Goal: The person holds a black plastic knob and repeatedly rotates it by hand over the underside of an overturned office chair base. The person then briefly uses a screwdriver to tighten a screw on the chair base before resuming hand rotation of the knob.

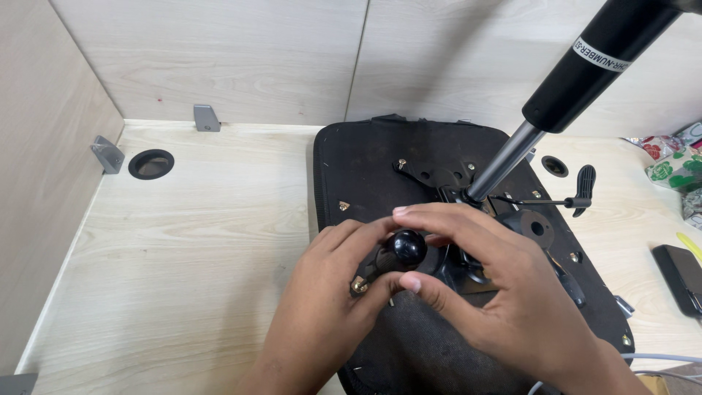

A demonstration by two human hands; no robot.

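An upturned black office chair seat (365,164) lies on the pale wooden desk (190,241), its metal mechanism plate (439,175) facing up. A black gas lift cylinder (585,66) with a silver rod rises from the plate toward the upper right. My left hand (322,307) holds a short tool with a round black knob (404,249) and a metal end against the seat. My right hand (490,285) wraps its thumb and fingers around the knob from the right. A black lever handle (583,190) sticks out right of the plate.
A round cable hole (151,164) and two grey metal brackets (206,118) sit at the desk's back left by the wooden partition walls. A dark phone (680,278), a white cable (658,358) and patterned wrapping (676,164) lie at the right edge.
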